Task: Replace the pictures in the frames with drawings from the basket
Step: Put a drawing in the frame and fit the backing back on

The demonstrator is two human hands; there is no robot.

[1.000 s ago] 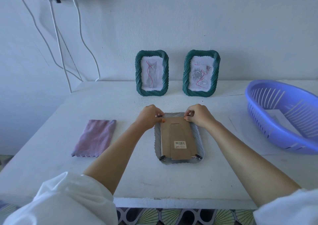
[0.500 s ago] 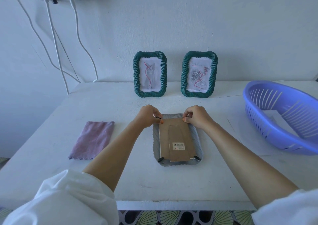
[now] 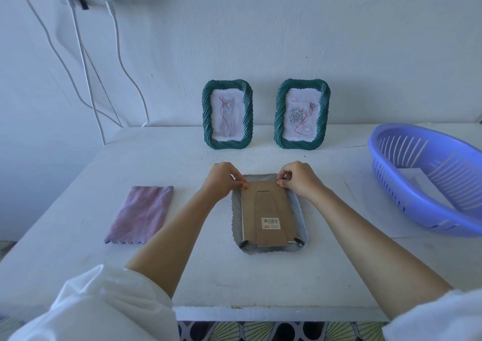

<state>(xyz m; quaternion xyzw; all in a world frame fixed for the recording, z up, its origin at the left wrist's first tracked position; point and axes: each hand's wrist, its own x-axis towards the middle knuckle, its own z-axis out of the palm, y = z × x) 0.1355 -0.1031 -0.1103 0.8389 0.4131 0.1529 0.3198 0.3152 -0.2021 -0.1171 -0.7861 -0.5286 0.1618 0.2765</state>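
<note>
A grey frame (image 3: 301, 218) lies face down in the middle of the table, its brown cardboard back (image 3: 268, 215) with a barcode sticker facing up. My left hand (image 3: 223, 180) pinches at the back's top left corner. My right hand (image 3: 300, 180) pinches at its top right corner. Two black clips hold the bottom corners. Against the wall stand two green frames: one with a cat drawing (image 3: 227, 114), one with a rose drawing (image 3: 302, 113). The blue basket (image 3: 427, 178) sits at the right, with white paper inside.
A folded purple cloth (image 3: 142, 214) lies left of the grey frame. A white sheet (image 3: 370, 210) lies under the basket. White cables (image 3: 86, 61) hang down the wall at the back left. The table's front edge is just below the grey frame.
Both hands stay at the top corners of the cardboard back, their fingers shifting only slightly. The camera view has shifted a little.
</note>
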